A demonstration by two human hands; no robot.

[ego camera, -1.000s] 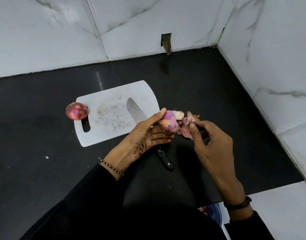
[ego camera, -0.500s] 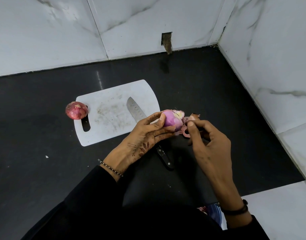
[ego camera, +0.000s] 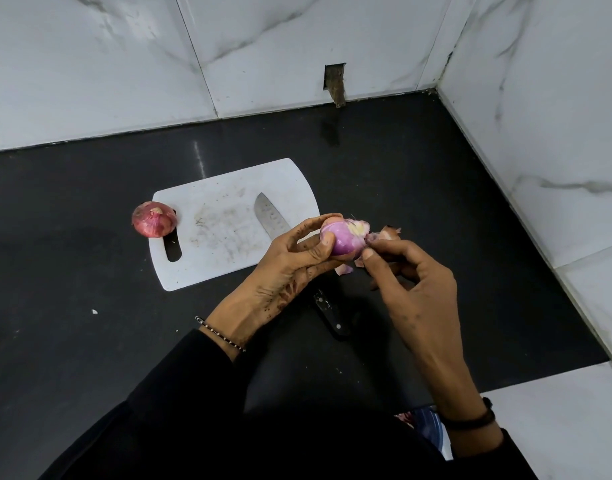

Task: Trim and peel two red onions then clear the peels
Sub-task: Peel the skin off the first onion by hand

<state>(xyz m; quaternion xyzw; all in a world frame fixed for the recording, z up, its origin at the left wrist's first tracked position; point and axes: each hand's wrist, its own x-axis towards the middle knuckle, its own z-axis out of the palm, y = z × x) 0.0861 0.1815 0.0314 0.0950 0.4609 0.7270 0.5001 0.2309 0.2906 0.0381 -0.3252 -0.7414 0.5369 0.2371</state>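
Closer together now than a second ago, both hands meet over the peeled onion (ego camera: 342, 242), which is rolled round in the left hand (ego camera: 280, 282) so that more of its bare purple side faces the camera. That hand's grip is closed round it, thumb in front and fingers over the top. It holds the onion above the black surface (ego camera: 89, 341), just off the right edge of the white cutting board (ego camera: 211, 268). The onion's pale trimmed end points up and to the right, so its long axis runs from the left palm toward the right hand (ego camera: 418, 296). The right hand's thumb and forefinger pinch a loose peel (ego camera: 384, 234) hanging at that end. The peel thus lies on the right hand's side of the onion, and the likely pull is rightward, away from the left grip. A peel scrap (ego camera: 344, 269) shows under the onion; I cannot tell whether it hangs or lies on the surface. The unpeeled onion (ego camera: 154, 219) sits at the board's left end, well apart and nearer the left hand. The knife (ego camera: 269, 216) lies with its blade on the board and its handle beneath the hands.
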